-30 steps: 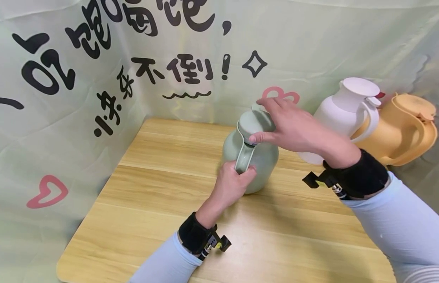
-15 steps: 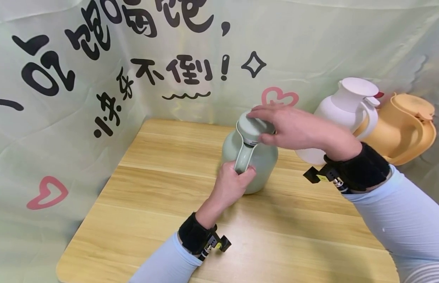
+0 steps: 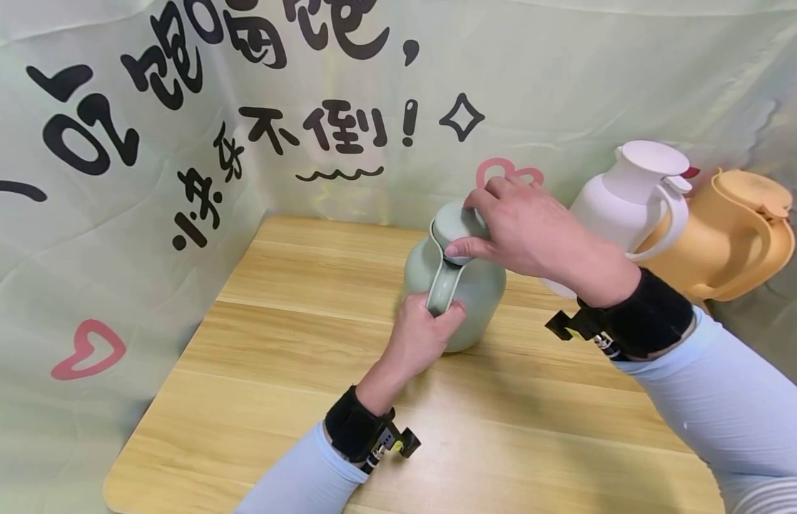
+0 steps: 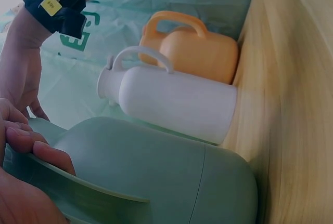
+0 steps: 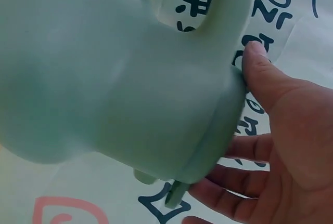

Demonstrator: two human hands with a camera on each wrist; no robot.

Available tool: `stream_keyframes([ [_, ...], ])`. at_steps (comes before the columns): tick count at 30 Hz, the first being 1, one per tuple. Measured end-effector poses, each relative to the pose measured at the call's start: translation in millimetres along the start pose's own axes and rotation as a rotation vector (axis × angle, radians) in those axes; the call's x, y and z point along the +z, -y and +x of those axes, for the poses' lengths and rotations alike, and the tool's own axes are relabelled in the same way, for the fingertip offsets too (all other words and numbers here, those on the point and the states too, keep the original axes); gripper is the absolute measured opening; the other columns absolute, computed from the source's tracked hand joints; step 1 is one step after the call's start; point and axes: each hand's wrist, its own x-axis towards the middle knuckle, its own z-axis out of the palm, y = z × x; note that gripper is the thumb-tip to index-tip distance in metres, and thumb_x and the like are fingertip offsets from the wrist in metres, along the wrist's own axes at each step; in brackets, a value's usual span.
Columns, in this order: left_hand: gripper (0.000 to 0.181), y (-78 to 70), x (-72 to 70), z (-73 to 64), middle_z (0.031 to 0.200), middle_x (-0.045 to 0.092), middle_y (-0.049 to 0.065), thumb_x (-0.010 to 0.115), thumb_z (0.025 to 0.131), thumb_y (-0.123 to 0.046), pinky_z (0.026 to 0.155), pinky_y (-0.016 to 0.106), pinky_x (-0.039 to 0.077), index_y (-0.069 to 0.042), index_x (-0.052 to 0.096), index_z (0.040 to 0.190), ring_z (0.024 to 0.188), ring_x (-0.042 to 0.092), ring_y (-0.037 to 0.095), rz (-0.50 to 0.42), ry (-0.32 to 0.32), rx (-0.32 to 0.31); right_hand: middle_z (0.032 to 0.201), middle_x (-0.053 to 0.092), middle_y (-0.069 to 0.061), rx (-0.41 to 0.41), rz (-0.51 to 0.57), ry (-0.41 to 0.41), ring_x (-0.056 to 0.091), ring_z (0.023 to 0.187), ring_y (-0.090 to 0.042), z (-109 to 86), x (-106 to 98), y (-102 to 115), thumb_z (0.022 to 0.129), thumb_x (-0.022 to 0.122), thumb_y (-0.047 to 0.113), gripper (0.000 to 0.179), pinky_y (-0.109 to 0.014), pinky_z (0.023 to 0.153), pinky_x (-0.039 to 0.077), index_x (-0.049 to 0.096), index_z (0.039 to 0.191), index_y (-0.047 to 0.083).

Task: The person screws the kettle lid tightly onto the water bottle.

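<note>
A sage-green thermos jug (image 3: 480, 307) stands upright on the table. My left hand (image 3: 419, 334) grips its handle (image 3: 442, 284), fingers curled round it; in the left wrist view those fingers (image 4: 54, 156) wrap the handle beside the jug body (image 4: 135, 156). Over the round lid (image 3: 454, 223) is my right hand (image 3: 523, 227), thumb against the near side and fingertips bent over the far edge. From the right wrist, the right hand's thumb (image 5: 256, 60) and fingers lie on opposite sides of the lid (image 5: 226, 130). Part of the lid is hidden beneath the right hand.
To the right stand a white jug (image 3: 619, 193) and, beside it, an orange jug (image 3: 726, 239), behind my right forearm. A pale cloth (image 3: 533, 64) with black lettering borders the wooden table (image 3: 263, 371) at the back and left.
The right hand slid rightward over the lid half a second ago, fingers flatter. Now its thumb is back at the near side and its fingers are bent again. The left hand and jug stayed put.
</note>
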Motion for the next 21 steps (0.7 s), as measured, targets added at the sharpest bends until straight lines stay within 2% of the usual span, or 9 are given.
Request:
stream_keyframes([
  [2, 0.040, -0.2, -0.4, -0.2, 0.051, 0.034, -0.010, 0.066, 0.091, -0.025, 0.049, 0.029, 0.033, -0.017, 0.043, 0.059, 0.049, 0.036, 0.009, 0.000, 0.001, 0.002, 0.108, 0.062, -0.019, 0.005, 0.016, 0.040, 0.057, 0.092, -0.040, 1.8, -4.5, -0.8, 0.089, 0.081, 0.056, 0.063, -0.056, 0.084, 0.049, 0.067, 0.121, 0.004],
  [5, 0.040, -0.8, -0.8, -0.4, 0.051, 0.034, -0.011, 0.066, 0.090, -0.026, 0.048, 0.029, 0.033, -0.018, 0.043, 0.059, 0.049, 0.036, 0.009, 0.003, 0.000, 0.001, 0.120, 0.060, -0.018, -0.005, 0.073, 0.120, 0.053, 0.114, -0.038, 6.7, -13.3, -4.1, 0.090, 0.081, 0.054, 0.067, -0.055, 0.095, 0.044, 0.064, 0.131, 0.005],
  [9, 0.038, -0.9, -0.6, -0.6, 0.051, 0.034, -0.011, 0.065, 0.090, -0.027, 0.047, 0.029, 0.032, -0.019, 0.045, 0.059, 0.048, 0.036, 0.009, 0.008, -0.004, -0.009, 0.147, 0.053, -0.013, -0.074, 0.169, 0.241, 0.047, 0.136, -0.032, 15.3, -19.6, -10.3, 0.093, 0.081, 0.045, 0.075, -0.053, 0.107, 0.040, 0.051, 0.151, 0.008],
  [11, 0.036, -0.7, -0.4, -0.5, 0.050, 0.035, -0.010, 0.065, 0.089, -0.027, 0.046, 0.029, 0.032, -0.018, 0.048, 0.059, 0.048, 0.036, 0.009, 0.009, -0.004, -0.014, 0.157, 0.049, -0.011, -0.112, 0.216, 0.296, 0.051, 0.137, -0.030, 19.0, -20.4, -11.9, 0.094, 0.079, 0.037, 0.077, -0.052, 0.112, 0.041, 0.045, 0.157, 0.009],
  [14, 0.033, -1.2, -0.3, -0.2, 0.051, 0.036, -0.010, 0.065, 0.089, -0.027, 0.047, 0.029, 0.033, -0.018, 0.052, 0.061, 0.048, 0.036, 0.010, 0.006, 0.000, -0.016, 0.154, 0.053, -0.010, -0.137, 0.274, 0.360, 0.059, 0.131, -0.027, 23.5, -20.9, -13.2, 0.093, 0.075, 0.022, 0.073, -0.050, 0.113, 0.044, 0.043, 0.158, 0.009],
  [16, 0.033, -1.4, -0.2, 0.0, 0.051, 0.036, -0.010, 0.065, 0.089, -0.028, 0.047, 0.029, 0.033, -0.018, 0.051, 0.061, 0.048, 0.037, 0.010, 0.009, 0.000, -0.019, 0.148, 0.058, -0.010, -0.128, 0.282, 0.376, 0.061, 0.126, -0.026, 25.7, -21.7, -12.9, 0.092, 0.075, 0.019, 0.070, -0.049, 0.112, 0.046, 0.047, 0.156, 0.009],
  [18, 0.035, -1.8, -0.4, 0.0, 0.051, 0.035, -0.010, 0.065, 0.089, -0.029, 0.047, 0.030, 0.033, -0.018, 0.048, 0.060, 0.049, 0.037, 0.010, 0.017, -0.001, -0.019, 0.137, 0.064, -0.009, -0.094, 0.239, 0.378, 0.056, 0.126, -0.029, 27.6, -22.5, -11.8, 0.093, 0.074, 0.024, 0.066, -0.053, 0.105, 0.045, 0.051, 0.153, 0.011],
  [21, 0.038, -1.4, -0.6, 0.0, 0.051, 0.035, -0.010, 0.065, 0.089, -0.029, 0.048, 0.030, 0.034, -0.018, 0.043, 0.059, 0.049, 0.037, 0.010, 0.027, 0.000, -0.020, 0.128, 0.063, -0.011, -0.016, 0.147, 0.354, 0.044, 0.132, -0.034, 29.9, -22.9, -8.6, 0.094, 0.076, 0.046, 0.065, -0.055, 0.093, 0.039, 0.057, 0.147, 0.013],
])
